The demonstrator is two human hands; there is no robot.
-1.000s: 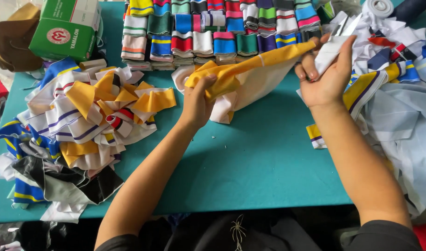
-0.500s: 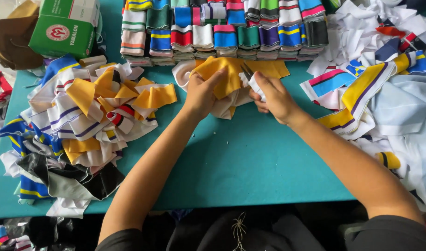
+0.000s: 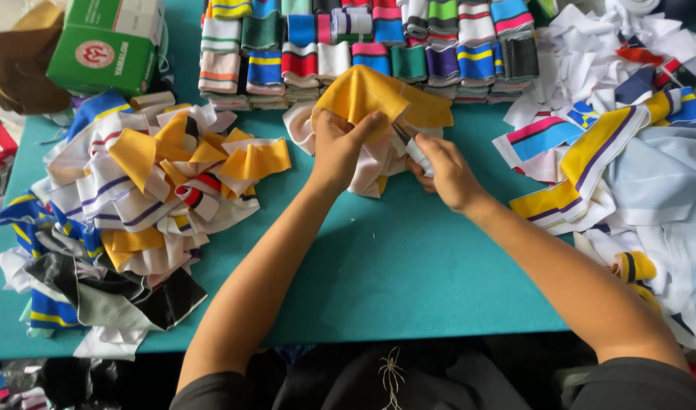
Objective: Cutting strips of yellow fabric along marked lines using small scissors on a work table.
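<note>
Gripping a yellow knit collar piece over the teal table, the left hand is closing thumb and fingers on a fold of the fabric, bunching it above a white strip that is trailing beneath. The right hand is curling shut around a small white-handled tool, apparently snips, whose tip is meeting the fabric edge; the blades themselves are too small to make out. Judging by the layout, the work is sitting somewhere midway: a loose heap of mixed pieces is lying to the left, neat folded stacks of striped ribs are lining the far edge just behind the held piece, and a further tangle of white and striped pieces is waiting at the right. A green carton is standing at the far left corner beside a brown hat. Both heaps are crowding the bare working patch, and the folded stacks are lying close behind the hands.
</note>
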